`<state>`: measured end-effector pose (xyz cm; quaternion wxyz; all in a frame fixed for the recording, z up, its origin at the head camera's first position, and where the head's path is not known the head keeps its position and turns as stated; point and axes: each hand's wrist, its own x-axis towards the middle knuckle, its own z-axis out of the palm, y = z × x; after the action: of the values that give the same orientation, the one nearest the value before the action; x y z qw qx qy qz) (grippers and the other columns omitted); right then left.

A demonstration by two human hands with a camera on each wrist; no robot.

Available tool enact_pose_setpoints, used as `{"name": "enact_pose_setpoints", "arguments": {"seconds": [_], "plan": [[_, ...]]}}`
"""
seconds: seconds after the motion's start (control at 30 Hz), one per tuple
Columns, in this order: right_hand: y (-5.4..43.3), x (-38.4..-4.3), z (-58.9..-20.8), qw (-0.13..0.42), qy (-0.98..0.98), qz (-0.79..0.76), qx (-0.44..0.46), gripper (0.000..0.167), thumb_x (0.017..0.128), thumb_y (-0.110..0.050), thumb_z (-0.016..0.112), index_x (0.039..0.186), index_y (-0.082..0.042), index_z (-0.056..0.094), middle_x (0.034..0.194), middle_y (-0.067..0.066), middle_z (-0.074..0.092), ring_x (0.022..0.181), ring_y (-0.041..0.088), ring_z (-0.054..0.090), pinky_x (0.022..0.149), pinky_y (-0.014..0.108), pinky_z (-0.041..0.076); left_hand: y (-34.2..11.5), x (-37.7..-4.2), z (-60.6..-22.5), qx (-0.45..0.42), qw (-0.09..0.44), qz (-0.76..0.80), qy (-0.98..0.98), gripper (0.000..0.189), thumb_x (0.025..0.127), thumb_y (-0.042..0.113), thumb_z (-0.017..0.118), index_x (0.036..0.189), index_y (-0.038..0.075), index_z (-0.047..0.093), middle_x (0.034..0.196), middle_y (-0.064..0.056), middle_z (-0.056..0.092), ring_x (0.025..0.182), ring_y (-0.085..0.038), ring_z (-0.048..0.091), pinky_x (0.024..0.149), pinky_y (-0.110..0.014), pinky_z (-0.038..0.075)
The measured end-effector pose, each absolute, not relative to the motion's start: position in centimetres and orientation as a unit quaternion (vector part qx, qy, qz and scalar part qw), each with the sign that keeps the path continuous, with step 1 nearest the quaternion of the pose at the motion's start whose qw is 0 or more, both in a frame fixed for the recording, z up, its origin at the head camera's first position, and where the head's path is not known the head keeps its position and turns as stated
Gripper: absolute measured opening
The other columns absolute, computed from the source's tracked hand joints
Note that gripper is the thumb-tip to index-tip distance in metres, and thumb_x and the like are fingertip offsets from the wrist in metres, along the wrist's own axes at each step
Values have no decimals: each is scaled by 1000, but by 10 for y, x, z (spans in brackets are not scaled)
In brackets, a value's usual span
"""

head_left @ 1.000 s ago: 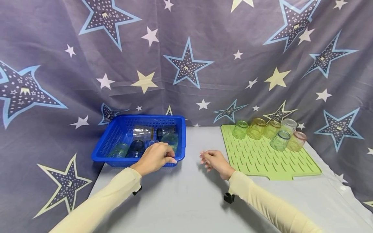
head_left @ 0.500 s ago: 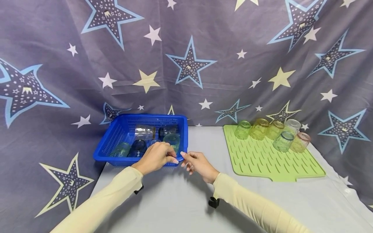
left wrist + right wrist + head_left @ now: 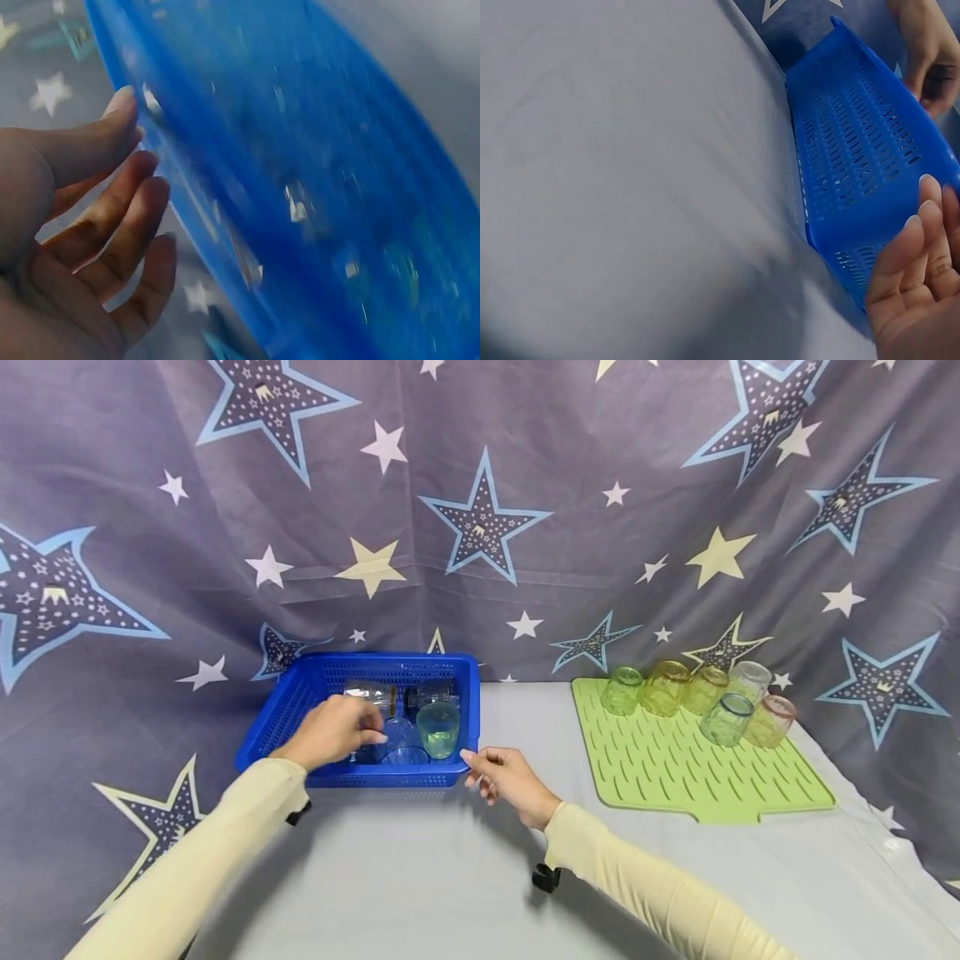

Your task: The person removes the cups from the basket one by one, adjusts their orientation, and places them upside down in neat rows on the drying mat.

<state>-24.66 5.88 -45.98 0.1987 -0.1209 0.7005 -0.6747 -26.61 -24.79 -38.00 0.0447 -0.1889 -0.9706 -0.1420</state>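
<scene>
A blue plastic basket on the left of the table holds several drinking glasses. My left hand is over its near side, fingers loosely bent; in the left wrist view, nothing shows between the fingers. In the head view, those fingertips overlap a clear blue-rimmed glass. To the right of that is a greenish glass. My right hand pinches the basket's near right corner, thumb at the rim and the other fingers outside. The left hand covers part of the basket's contents.
A green drying mat lies to the right on the white-covered table. Several glasses stand upside down along its far side, including a blue-rimmed one and a pink-rimmed one. A star-patterned curtain hangs behind.
My right hand has moved left from beside the mat to the basket's corner. My left hand has shifted left from that corner, uncovering the clear and greenish glasses.
</scene>
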Motion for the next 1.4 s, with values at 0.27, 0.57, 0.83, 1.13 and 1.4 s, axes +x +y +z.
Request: {"name": "enact_pose_setpoints", "arguments": {"seconds": [0.27,0.57,0.83,1.13,1.4], "plan": [[61,-247,-462,197,698,-678,-121,46,95,-52,70,94,-6,68,87,8,70,65,17,53,58,28,47,-306,-267,-373,-112,-57,-105,-987,62,75,40,92,121,3,72,115,-16,71,105,-37,65,87,-60,51],[62,-247,-462,202,702,-670,-133,45,97,-52,68,94,-7,68,86,6,69,65,17,53,57,28,47,-343,-257,-388,-146,-14,-96,-984,31,75,8,92,100,-2,75,87,-9,69,83,-29,67,75,-55,56],[63,-247,-463,197,700,-673,-135,43,97,-52,68,93,-9,68,84,5,69,64,16,53,57,28,48,-349,-255,-402,-161,41,-88,-982,21,80,-10,70,70,7,63,68,-3,60,60,-21,57,55,-44,50],[62,-248,-465,196,697,-677,-132,43,96,-52,69,95,-8,69,84,7,68,64,17,52,57,27,47,-352,-251,-407,-137,127,-58,-981,35,85,-6,59,60,15,47,58,-1,50,51,-24,51,47,-46,44],[61,-248,-464,196,697,-677,-130,43,97,-50,69,96,-7,68,84,6,67,65,16,52,58,28,46,-353,-250,-403,-119,168,-57,-977,24,92,-3,60,70,6,59,60,-7,56,50,-31,57,47,-51,47]]}}
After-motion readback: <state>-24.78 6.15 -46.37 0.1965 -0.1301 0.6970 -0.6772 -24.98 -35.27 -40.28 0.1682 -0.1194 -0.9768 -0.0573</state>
